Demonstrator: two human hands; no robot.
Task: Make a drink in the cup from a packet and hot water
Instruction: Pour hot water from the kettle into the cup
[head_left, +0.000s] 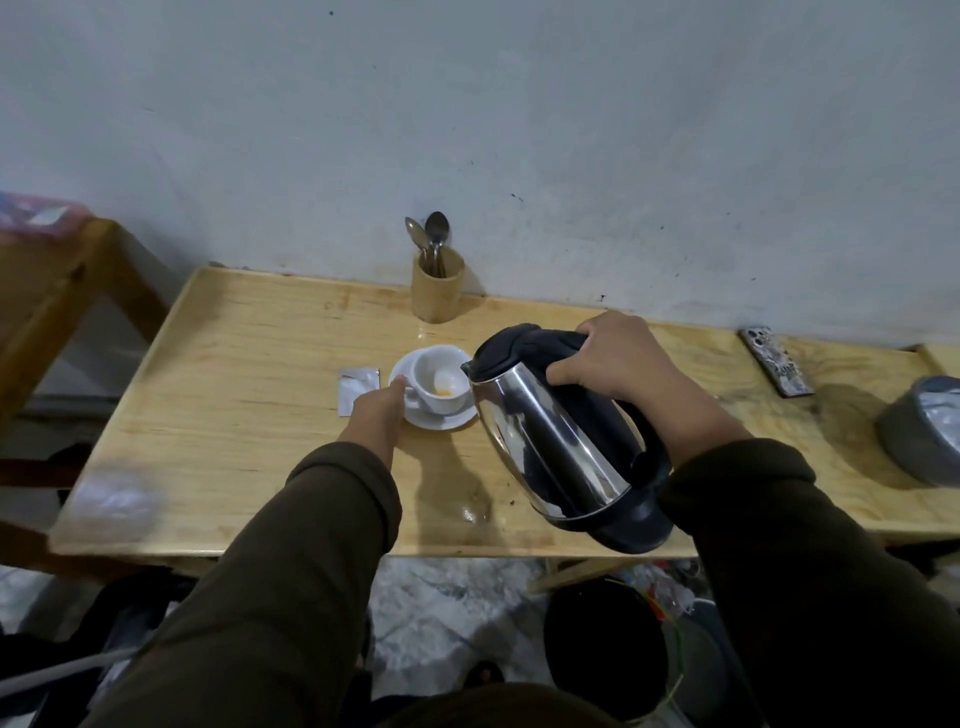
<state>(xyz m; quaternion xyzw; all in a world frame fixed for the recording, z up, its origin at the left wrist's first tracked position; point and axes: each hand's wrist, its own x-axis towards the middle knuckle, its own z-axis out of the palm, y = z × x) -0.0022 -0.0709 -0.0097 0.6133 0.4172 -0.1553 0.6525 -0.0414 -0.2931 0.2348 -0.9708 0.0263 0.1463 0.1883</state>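
Note:
A white cup (439, 382) stands on a white saucer (441, 420) in the middle of the wooden table (234, 395). Orange powder lies at the cup's bottom. My left hand (376, 410) holds the cup's handle at its left side. My right hand (618, 358) grips the black handle of a steel kettle (556, 431), which hangs tilted above the table with its spout just over the cup's right rim. No water stream is visible. An opened silver packet (355, 387) lies flat just left of the saucer.
A wooden holder (438, 291) with spoons (434, 234) stands against the wall behind the cup. A phone (776, 361) and a grey pot (930, 436) sit at the right end. A wet patch (470, 512) marks the front edge. A wooden chair (57, 291) stands to the left.

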